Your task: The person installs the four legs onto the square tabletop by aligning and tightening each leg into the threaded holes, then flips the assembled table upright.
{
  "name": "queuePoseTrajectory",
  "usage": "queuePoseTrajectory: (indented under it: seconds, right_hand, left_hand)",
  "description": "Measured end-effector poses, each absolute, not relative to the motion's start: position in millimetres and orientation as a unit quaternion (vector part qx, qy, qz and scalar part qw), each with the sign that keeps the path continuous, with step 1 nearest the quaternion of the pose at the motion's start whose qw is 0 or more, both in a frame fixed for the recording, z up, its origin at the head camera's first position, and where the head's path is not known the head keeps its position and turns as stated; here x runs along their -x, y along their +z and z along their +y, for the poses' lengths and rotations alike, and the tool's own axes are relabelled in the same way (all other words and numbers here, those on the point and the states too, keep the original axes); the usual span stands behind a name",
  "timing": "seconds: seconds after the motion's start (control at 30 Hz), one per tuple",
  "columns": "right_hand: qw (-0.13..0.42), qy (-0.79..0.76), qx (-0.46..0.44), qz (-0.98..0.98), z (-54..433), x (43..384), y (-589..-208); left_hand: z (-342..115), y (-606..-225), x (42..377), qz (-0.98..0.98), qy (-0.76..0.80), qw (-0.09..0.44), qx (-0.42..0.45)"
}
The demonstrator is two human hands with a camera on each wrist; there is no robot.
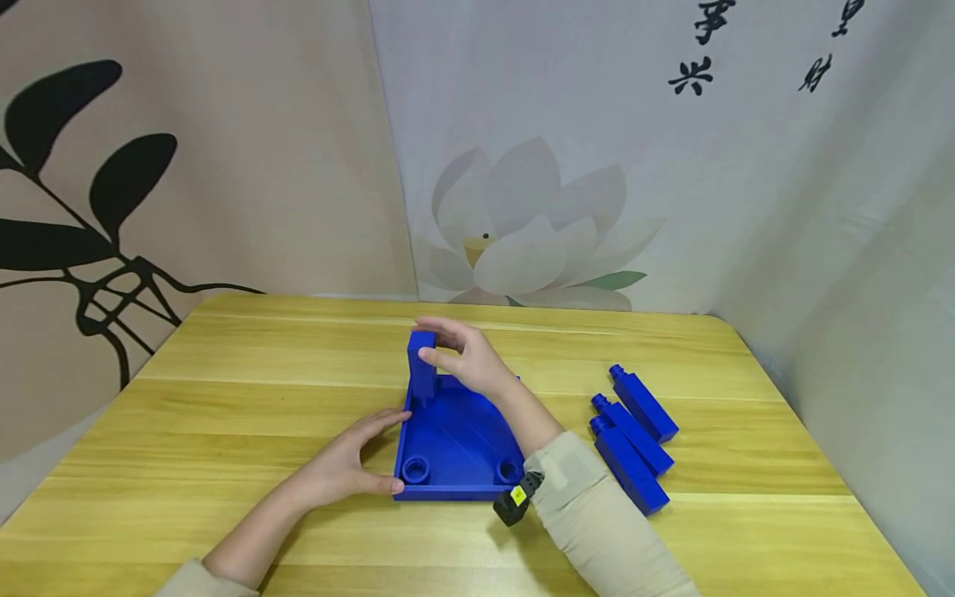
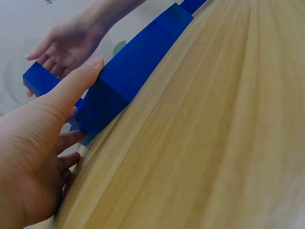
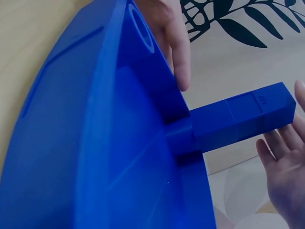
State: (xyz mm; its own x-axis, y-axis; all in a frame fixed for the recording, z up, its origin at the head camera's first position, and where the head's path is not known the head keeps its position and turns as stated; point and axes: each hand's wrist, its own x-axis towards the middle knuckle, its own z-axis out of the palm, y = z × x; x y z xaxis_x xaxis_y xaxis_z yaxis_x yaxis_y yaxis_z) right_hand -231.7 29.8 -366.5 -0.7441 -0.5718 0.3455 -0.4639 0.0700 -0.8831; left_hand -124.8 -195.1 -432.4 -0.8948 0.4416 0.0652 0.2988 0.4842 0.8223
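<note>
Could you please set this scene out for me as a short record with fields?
Base: blue tray on a wooden table
Upright piece: blue block at the tray's far-left corner
Left hand: touching the tray's left side, thumb at the near-left corner
Right hand: at the block's upper end; firmness of grip unclear
Vacant sockets: near-left socket, near-right socket
Loose pieces: three spare blocks, lying right of the tray
</note>
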Motion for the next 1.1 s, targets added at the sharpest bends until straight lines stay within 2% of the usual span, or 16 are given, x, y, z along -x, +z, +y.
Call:
queuePoseTrajectory:
  seconds: [0.2,0.83,1.1]
  right_hand:
    - [0.047,-0.569,0.392,0.721,31.0,232.8,-366.5]
    - [0.077,-0.599,0.328,0.726,28.6,230.4,-363.6]
    - [0.077,-0.590,0.306,0.743,28.1,214.6,-341.8]
  left_hand:
    - [-194.4,-433.3,125.2,0.861,0.456,0.078,-0.214]
    - [-195.1,-432.4,125.2,0.857,0.463,0.080,-0.212]
    - [-195.5,-430.7,123.7,0.855,0.466,0.076,-0.217]
